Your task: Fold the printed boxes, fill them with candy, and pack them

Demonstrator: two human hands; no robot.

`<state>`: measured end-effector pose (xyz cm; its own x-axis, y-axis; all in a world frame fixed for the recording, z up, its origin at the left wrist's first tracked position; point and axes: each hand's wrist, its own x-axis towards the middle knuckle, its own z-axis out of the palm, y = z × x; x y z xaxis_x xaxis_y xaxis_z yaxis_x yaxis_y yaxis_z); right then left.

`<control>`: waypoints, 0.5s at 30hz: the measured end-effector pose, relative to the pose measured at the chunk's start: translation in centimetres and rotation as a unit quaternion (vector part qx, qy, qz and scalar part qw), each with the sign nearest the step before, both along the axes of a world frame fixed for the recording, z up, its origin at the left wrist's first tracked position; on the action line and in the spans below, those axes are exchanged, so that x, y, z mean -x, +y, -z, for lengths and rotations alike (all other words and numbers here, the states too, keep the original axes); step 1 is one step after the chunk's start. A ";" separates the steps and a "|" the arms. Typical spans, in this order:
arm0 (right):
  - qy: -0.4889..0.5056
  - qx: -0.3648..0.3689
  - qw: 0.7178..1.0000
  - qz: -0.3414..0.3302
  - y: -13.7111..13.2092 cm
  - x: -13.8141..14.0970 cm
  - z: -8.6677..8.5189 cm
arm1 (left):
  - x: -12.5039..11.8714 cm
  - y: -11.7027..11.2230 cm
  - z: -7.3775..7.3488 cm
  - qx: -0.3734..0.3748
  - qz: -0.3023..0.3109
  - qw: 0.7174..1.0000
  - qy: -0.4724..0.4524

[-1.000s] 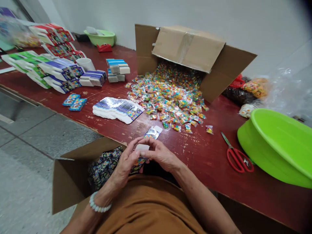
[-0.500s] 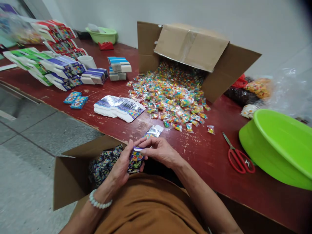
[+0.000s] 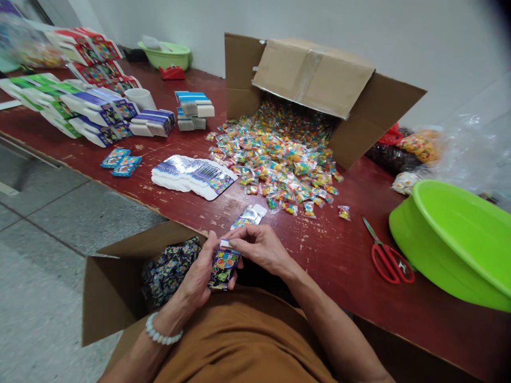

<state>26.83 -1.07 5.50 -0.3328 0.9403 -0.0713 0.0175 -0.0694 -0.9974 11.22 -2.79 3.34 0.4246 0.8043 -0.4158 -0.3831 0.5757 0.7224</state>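
Observation:
A small dark purple printed candy box (image 3: 224, 265) is held upright over my lap. My left hand (image 3: 203, 268) wraps round its left side and back, some fingertips showing at its right edge. The fingers of my right hand (image 3: 259, 246) pinch the white flap at the box's top end. Just beyond them on the table lies a single flattened candy carton (image 3: 249, 215). A fanned stack of flat purple cartons (image 3: 191, 174) sits further left. Below my left hand, an open cardboard box (image 3: 112, 298) contains many dark printed boxes (image 3: 171, 271).
Wrapped candies (image 3: 279, 154) spill from a tipped carton (image 3: 311, 74) onto the red table (image 3: 319, 250). Red-handled scissors (image 3: 389, 260) and a green basin (image 3: 451, 239) stand at right. Two blue packs (image 3: 122, 162) and stacks of purple, green and red cartons (image 3: 96, 50) are at left.
More of the candy box's front shows as it has tilted slightly toward me. Both hands keep their hold, the right fingers still at the top flap. The view has shifted slightly.

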 end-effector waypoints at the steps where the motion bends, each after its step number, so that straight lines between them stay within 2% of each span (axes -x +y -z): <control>1: 0.004 0.001 1.000 -0.006 0.1 0.0 0.0 | 0.1 0.0 -0.1 0.006 0.004 1.000 -0.007; 3: -0.007 -0.050 0.999 -0.006 0.0 0.1 0.0 | 0.2 0.1 -0.3 0.020 0.001 1.000 -0.020; 6: -0.044 -0.178 0.983 -0.025 -0.5 0.0 0.1 | 0.5 0.4 -0.7 0.047 -0.011 0.998 -0.049; 8: -0.111 -0.225 0.967 -0.035 -1.1 0.2 0.3 | 0.5 0.6 -0.9 0.065 -0.038 0.995 -0.071; 12: -0.309 -0.281 0.908 -0.022 -2.2 1.1 1.0 | 0.4 0.9 -0.8 0.091 -0.102 0.986 -0.094; 15: -0.385 -0.318 0.866 0.000 -2.2 2.4 1.6 | 0.2 0.9 -0.6 0.084 -0.143 0.983 -0.078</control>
<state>24.46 -3.28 3.90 -0.4164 0.8713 0.2596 0.6953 0.4892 -0.5266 11.01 -1.87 3.91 0.2594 0.8255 -0.5012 -0.6456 0.5342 0.5457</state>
